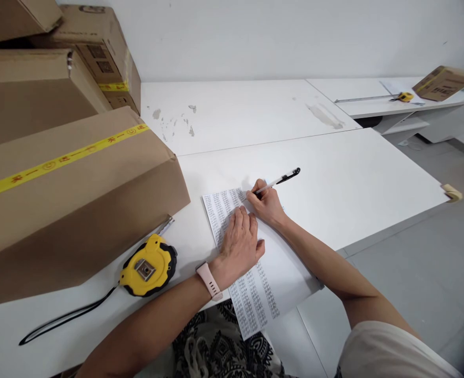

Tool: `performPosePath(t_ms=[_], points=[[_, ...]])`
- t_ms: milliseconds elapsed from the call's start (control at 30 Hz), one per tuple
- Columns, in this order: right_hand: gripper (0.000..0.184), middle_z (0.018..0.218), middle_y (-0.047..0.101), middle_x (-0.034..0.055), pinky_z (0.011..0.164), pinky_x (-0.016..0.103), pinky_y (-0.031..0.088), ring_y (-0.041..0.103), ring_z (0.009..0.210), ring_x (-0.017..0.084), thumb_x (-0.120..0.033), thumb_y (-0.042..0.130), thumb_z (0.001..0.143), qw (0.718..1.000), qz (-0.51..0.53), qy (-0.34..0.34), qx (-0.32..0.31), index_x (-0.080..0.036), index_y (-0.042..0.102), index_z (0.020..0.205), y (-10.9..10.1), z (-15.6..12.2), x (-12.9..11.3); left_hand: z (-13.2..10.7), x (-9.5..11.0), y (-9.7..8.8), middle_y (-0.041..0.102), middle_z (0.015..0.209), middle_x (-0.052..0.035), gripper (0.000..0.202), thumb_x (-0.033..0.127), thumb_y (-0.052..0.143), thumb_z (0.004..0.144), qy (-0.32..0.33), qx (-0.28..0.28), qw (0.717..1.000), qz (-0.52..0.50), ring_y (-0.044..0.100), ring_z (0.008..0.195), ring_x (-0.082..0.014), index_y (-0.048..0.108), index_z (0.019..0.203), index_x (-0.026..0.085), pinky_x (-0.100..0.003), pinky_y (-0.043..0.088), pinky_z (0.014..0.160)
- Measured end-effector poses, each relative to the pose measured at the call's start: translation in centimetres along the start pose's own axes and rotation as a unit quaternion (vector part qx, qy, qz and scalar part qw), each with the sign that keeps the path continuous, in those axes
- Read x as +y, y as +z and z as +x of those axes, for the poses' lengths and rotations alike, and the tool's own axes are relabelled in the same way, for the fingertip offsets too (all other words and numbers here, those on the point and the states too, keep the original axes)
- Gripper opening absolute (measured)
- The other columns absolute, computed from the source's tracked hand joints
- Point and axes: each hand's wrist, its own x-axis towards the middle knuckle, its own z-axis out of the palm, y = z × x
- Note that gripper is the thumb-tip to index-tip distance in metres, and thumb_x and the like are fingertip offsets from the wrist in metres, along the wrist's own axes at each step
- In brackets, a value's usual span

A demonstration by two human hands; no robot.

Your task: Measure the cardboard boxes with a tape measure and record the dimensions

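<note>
Paper (282,268) first: a long white sheet covered in tight columns of tiny dark writing, lying on the smooth white table (358,173) with its lower end hanging over the near edge. The right hand (269,205) has its fingers pinched around a slim pen (285,177), white barrel with black bits, near the top of the sheet. The left hand (240,239) isn't gripping anything, just palm down on the page with fingers loosely bent, pale pink watch strap (209,281) on that wrist. Beside that arm there's a chunky, rounded yellow-and-black tape measure (148,269) with a thin black cord loop, right by a matte brown cardboard box (90,205) banded in shiny yellow tape (64,159).
</note>
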Motion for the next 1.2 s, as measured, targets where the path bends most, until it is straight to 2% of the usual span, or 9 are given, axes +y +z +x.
performPosePath(t_ms=[300, 500, 667, 1067, 1200], points=[[0.019, 0.056, 0.039, -0.0066, 0.053, 0.029, 0.029, 0.036, 0.054, 0.012, -0.025, 0.056, 0.079, 1.0, 0.002, 0.003, -0.005, -0.024, 0.042, 0.067, -0.09, -0.01, -0.29, 0.11, 0.0, -0.37, 0.05, 0.144, -0.0352, 0.066, 0.041, 0.052, 0.095, 0.002, -0.007, 1.0, 0.007, 0.045, 0.137, -0.0422, 0.046, 0.137, -0.01, -0.049, 0.034, 0.114], [0.018, 0.055, 0.04, -0.0065, 0.053, 0.029, 0.03, 0.036, 0.054, 0.012, -0.026, 0.056, 0.079, 1.0, -0.007, 0.002, 0.005, -0.024, 0.042, 0.068, -0.1, 0.08, -0.26, 0.09, 0.01, -0.31, 0.052, 0.144, -0.0295, 0.061, 0.042, 0.049, 0.095, 0.0, -0.005, 1.0, 0.025, 0.045, 0.138, -0.0398, 0.048, 0.137, -0.003, -0.052, 0.034, 0.114], [0.019, 0.054, 0.04, -0.0066, 0.053, 0.029, 0.029, 0.036, 0.053, 0.012, -0.024, 0.056, 0.079, 1.0, -0.014, -0.001, -0.004, -0.024, 0.041, 0.067, -0.12, 0.15, -0.21, 0.15, 0.01, -0.28, 0.05, 0.144, -0.0336, 0.064, 0.041, 0.05, 0.095, 0.002, -0.011, 1.0, 0.007, 0.044, 0.137, -0.0422, 0.046, 0.137, -0.007, -0.052, 0.035, 0.113], [0.019, 0.055, 0.039, -0.0069, 0.053, 0.029, 0.029, 0.036, 0.053, 0.011, -0.023, 0.056, 0.079, 1.0, -0.016, -0.008, 0.002, -0.024, 0.041, 0.067, -0.23, 0.1, -0.12, 0.15, 0.05, -0.4, 0.052, 0.144, -0.0302, 0.064, 0.042, 0.051, 0.095, -0.001, -0.009, 1.0, 0.012, 0.045, 0.138, -0.0405, 0.049, 0.137, -0.006, -0.049, 0.035, 0.115], [0.021, 0.056, 0.039, -0.0068, 0.052, 0.028, 0.029, 0.036, 0.054, 0.011, -0.024, 0.057, 0.081, 1.0, -0.007, -0.01, 0.009, -0.024, 0.042, 0.068, -0.16, 0.17, 0.05, 0.17, -0.04, -0.53, 0.051, 0.145, -0.0315, 0.066, 0.042, 0.052, 0.095, 0.001, -0.014, 1.0, 0.009, 0.045, 0.138, -0.041, 0.049, 0.138, -0.007, -0.049, 0.035, 0.115]])
